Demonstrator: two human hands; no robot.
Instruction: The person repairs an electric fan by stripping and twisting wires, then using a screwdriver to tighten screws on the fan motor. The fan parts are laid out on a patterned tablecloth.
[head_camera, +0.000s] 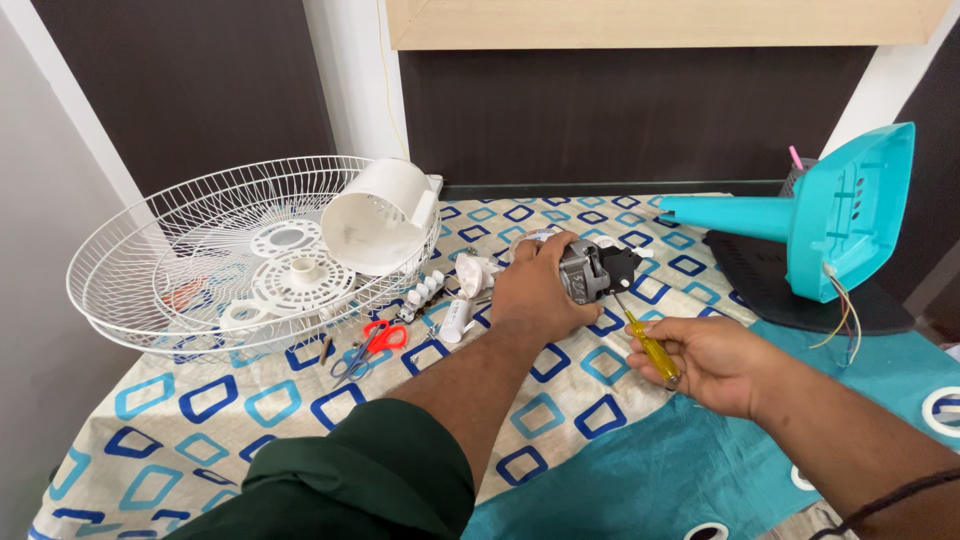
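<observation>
My left hand (537, 290) grips a small grey and black fan motor (592, 272) resting on the patterned cloth at the table's middle. My right hand (712, 362) holds a screwdriver with a yellow handle (652, 350); its thin shaft points up and left, with the tip at the motor's lower right side. A white plug and cable bundle (472, 272) lies just left of the motor, partly hidden by my left hand.
White wire fan guards (130, 290) at the left hold a white motor cover (378, 215) and round plastic parts. Red-handled scissors (372, 342) lie in front of them. A teal fan stand (840, 215) with loose wires rests on a dark base at the right.
</observation>
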